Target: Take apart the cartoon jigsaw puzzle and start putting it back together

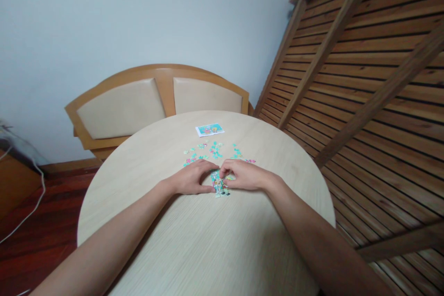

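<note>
Both my hands rest on a round pale wooden table (208, 245), meeting over a small joined patch of jigsaw pieces (219, 188). My left hand (193, 178) curls round the patch's left side, thumb and forefinger pinched toward it. On the right side my right hand (243, 175) has its fingertips bent down and pressed on the patch. Several loose turquoise and pink puzzle pieces (215, 150) lie scattered just beyond my fingers. A small picture card (209, 129) lies farther back on the table.
A wooden bench with two beige padded back panels (156, 101) stands behind the table against a pale wall. A slatted wooden frame (364, 69) leans at the right. White cables (31, 194) trail over the dark red floor at the left.
</note>
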`<state>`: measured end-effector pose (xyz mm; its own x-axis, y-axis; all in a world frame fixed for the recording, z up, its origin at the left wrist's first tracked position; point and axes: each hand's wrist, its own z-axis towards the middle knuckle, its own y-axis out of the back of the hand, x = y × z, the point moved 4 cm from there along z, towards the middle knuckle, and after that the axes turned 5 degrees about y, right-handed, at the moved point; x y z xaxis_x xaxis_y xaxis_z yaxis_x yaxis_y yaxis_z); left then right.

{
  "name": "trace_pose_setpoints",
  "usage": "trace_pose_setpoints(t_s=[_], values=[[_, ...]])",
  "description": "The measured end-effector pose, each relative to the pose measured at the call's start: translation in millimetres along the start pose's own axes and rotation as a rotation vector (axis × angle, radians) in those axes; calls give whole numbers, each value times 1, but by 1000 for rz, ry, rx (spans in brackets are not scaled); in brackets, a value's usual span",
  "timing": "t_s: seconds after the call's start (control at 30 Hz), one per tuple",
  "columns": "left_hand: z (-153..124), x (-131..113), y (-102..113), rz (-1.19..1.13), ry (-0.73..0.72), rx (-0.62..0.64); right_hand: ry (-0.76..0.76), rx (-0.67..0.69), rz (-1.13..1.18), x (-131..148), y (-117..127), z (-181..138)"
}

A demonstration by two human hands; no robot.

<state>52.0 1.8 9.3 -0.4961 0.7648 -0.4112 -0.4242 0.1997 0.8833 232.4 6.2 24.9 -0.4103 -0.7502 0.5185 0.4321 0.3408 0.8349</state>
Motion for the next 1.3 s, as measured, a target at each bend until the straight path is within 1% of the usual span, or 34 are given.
trace_pose_setpoints(t_s=[0.27, 0.47, 0.77, 1.1, 1.3], values=[[0, -1, 1, 8, 8, 3, 11, 3, -44, -5, -3, 3], [0, 1, 0, 13, 10, 2, -5, 14, -21, -5, -5, 2], [0, 0, 0, 7, 9, -4, 14, -27, -84, -7, -5, 3], [1, -1, 0, 0, 3, -4, 2, -63, -157, -2, -5, 4], [1, 0, -1, -3, 5, -2, 35, -36, -156, -1, -6, 5]])
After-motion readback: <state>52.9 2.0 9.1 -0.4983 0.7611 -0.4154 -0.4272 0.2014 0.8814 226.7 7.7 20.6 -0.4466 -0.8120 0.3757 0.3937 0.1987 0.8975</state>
